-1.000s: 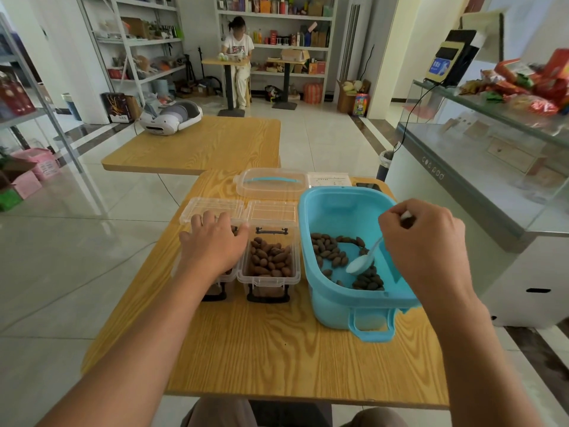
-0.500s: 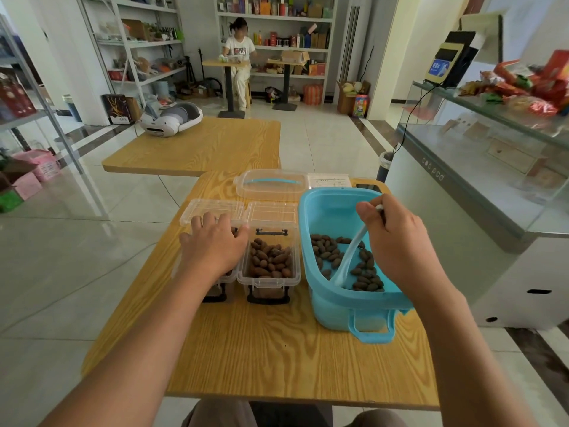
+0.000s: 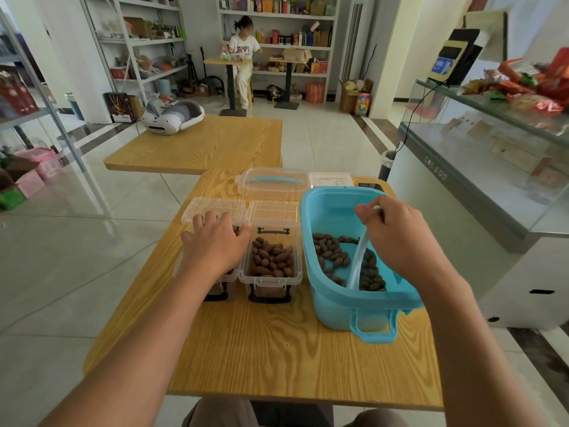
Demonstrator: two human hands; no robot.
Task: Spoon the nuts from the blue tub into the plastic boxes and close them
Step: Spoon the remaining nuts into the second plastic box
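Observation:
A blue tub [image 3: 317,211] with brown nuts [image 3: 331,251] stands on the right of the wooden table [image 3: 261,349]. My right hand [image 3: 397,238] grips a white spoon [image 3: 358,257], held steeply, its bowl down among the nuts at the tub's near side. Left of the tub stand two clear plastic boxes with hinged lids open backward. The right box [image 3: 271,260] is well filled with nuts. My left hand [image 3: 215,245] rests over the left box [image 3: 212,211] and hides most of it.
The tub's clear lid [image 3: 272,183] with a blue handle lies behind the boxes, a white card [image 3: 331,180] beside it. A second wooden table [image 3: 209,143] with a white headset [image 3: 172,117] stands beyond. A glass counter [image 3: 480,167] runs along the right. A person sits at the far shelves.
My right hand moved left and inward over the tub, tipping the spoon from slanted to nearly upright, and pushed its bowl down into the nuts. The left hand stayed on the left box.

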